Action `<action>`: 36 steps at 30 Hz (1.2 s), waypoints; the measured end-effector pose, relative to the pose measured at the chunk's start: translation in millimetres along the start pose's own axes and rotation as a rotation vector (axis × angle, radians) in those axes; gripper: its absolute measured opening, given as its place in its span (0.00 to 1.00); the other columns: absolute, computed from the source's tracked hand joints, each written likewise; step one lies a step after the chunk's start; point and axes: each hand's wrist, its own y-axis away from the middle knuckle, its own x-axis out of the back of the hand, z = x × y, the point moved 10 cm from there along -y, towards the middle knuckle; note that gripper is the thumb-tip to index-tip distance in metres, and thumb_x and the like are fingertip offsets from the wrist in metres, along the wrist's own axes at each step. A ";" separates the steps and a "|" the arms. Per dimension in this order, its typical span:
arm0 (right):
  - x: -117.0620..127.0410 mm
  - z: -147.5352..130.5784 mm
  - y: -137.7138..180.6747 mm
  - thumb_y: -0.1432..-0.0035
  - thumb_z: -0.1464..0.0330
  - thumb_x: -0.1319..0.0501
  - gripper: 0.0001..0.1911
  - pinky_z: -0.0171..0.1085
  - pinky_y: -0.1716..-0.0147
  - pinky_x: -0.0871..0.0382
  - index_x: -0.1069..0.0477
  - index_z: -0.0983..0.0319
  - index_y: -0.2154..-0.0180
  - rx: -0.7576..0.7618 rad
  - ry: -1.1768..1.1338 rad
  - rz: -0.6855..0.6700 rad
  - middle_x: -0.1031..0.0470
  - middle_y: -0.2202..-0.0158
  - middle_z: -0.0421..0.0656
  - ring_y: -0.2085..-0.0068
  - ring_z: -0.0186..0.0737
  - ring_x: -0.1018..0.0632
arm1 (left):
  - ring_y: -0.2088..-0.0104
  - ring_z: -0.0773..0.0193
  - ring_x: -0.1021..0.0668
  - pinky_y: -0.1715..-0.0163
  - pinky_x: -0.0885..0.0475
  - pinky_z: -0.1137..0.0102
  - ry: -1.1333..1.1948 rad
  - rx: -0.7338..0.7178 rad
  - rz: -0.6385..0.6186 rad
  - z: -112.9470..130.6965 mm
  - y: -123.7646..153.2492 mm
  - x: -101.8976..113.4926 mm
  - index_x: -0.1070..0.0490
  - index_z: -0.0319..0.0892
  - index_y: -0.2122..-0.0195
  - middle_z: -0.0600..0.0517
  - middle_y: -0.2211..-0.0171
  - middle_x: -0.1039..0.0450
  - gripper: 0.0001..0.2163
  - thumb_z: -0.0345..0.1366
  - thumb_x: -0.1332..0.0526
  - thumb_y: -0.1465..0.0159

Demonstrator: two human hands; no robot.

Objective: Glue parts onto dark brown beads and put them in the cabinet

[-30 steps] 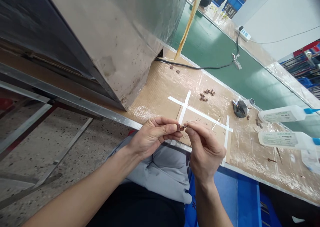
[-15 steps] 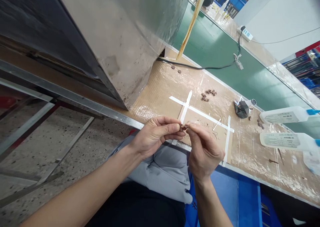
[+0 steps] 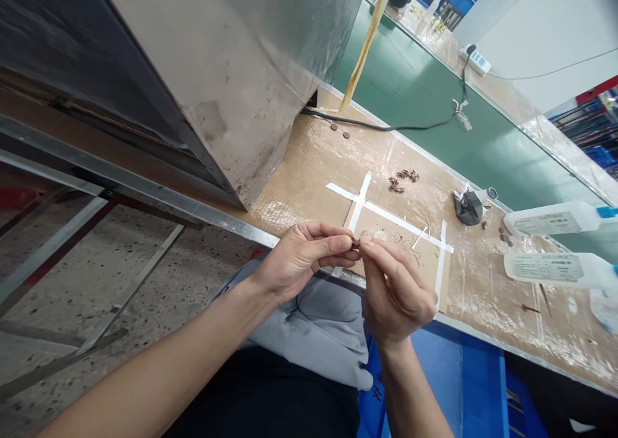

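Between the fingertips of both hands is a small brown, copper-coloured piece point(image 3: 356, 243), mostly covered, so its kind is unclear. My left hand point(image 3: 302, 257) pinches it from the left between thumb and fingers. From the other side, my right hand point(image 3: 398, 283) is closed, its thumb and forefinger pressed together at the piece's right end. Both hands hover over the table's front edge. Just beyond them a cardboard sheet point(image 3: 381, 257) is fixed with white tape point(image 3: 400, 220), and a clear round item point(image 3: 374, 236) lies on it, partly behind my right fingers.
Several brown branched pieces point(image 3: 404, 179) lie farther back on the table. A white swab-like stick point(image 3: 419, 238) is nearby. At right are two plastic bottles point(image 3: 550, 267) and a dark faceted holder point(image 3: 468, 207). A large metal housing point(image 3: 232, 103) stands left; a blue bin point(image 3: 434, 367) sits below.
The fingertips have drawn closer together around the small brown piece, which shows less now. My right hand has tilted slightly; the view has shifted a little.
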 end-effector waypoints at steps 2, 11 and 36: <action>0.7 -1.7 0.8 0.27 0.81 0.27 0.28 0.49 0.54 0.10 0.13 0.45 0.38 0.028 0.034 0.002 0.09 0.48 0.40 0.53 0.49 0.08 | 0.66 0.61 0.09 0.58 0.11 0.72 -0.011 0.003 0.004 -1.1 -0.5 0.6 0.09 0.38 0.61 0.45 0.64 0.09 0.15 0.37 0.10 0.43; 9.4 19.1 9.2 0.23 0.72 0.26 0.11 0.48 0.48 0.10 0.11 0.51 0.46 -0.242 -0.028 0.026 0.09 0.51 0.41 0.51 0.48 0.09 | 0.59 0.57 0.07 0.51 0.10 0.66 -0.119 -0.014 -0.044 2.2 -0.2 -6.7 0.10 0.38 0.49 0.41 0.56 0.08 0.16 0.40 0.15 0.34; 226.6 180.2 109.5 0.15 0.62 0.39 0.16 0.47 0.40 0.14 0.11 0.56 0.48 -0.346 0.675 0.025 0.09 0.48 0.47 0.46 0.48 0.09 | 0.59 0.56 0.09 0.54 0.10 0.71 -0.458 0.021 0.266 15.2 -10.7 16.8 0.09 0.44 0.58 0.49 0.59 0.08 0.10 0.41 0.17 0.36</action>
